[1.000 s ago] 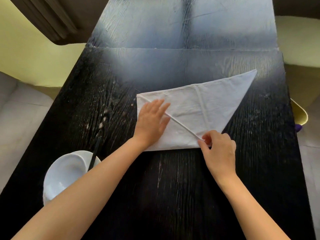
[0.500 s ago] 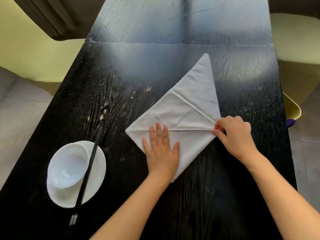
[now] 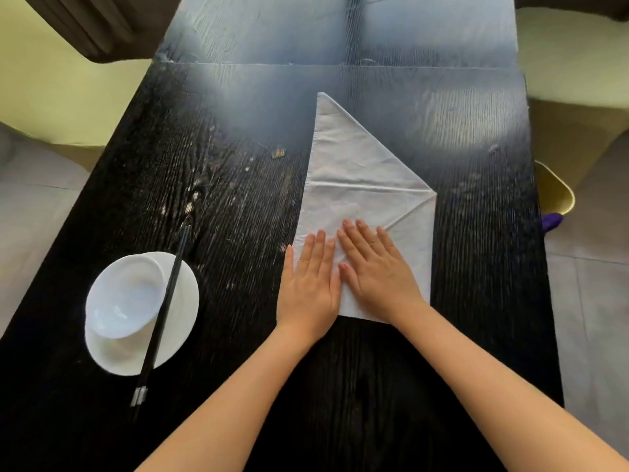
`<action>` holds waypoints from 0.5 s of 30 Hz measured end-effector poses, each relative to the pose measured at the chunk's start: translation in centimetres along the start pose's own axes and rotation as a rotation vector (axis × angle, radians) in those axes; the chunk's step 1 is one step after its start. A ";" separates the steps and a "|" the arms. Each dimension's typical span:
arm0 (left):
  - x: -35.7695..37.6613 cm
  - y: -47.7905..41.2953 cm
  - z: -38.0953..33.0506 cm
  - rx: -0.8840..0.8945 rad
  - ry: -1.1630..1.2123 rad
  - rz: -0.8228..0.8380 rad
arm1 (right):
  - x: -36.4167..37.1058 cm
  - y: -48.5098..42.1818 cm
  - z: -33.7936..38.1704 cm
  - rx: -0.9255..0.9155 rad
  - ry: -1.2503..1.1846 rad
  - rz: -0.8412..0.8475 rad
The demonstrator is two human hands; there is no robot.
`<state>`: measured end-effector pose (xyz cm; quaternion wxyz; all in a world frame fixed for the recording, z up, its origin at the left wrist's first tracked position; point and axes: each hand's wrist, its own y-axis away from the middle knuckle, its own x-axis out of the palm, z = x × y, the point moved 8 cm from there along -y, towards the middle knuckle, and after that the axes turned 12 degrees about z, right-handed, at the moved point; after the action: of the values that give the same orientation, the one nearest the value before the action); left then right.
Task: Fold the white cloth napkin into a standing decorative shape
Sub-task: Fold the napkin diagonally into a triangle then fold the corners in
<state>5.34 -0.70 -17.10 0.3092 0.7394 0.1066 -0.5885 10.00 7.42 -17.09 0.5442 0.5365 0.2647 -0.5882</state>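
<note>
Left hand (image 3: 308, 287): flat, fingers straight, pressing the napkin's near left corner.
Right hand (image 3: 376, 274): flat beside it, pressing too.
Napkin (image 3: 357, 175): folded, lying under both palms, point stretching away beyond the fingertips.

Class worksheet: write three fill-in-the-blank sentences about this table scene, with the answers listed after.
The left hand and right hand lie flat on the white ____.
The bowl sits on a round white ____.
The long black ____ lie right of the bowl.
Missing: napkin; plate; chopsticks.
</note>
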 end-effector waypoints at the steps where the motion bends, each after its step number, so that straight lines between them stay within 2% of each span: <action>1: 0.1 0.1 0.0 0.005 0.015 -0.011 | 0.1 -0.2 -0.4 0.017 0.017 0.005; 7: 0.3 0.0 0.4 0.005 0.053 -0.053 | -1.9 -1.9 -6.6 0.220 0.010 -0.020; 15: 0.7 0.1 0.5 -0.019 0.041 -0.047 | -5.1 -4.4 -13.5 0.377 -0.015 -0.050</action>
<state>5.18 -1.25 -17.78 0.3000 0.7457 0.1358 -0.5792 9.66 22.46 -17.48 0.4211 0.6178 0.1592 -0.6447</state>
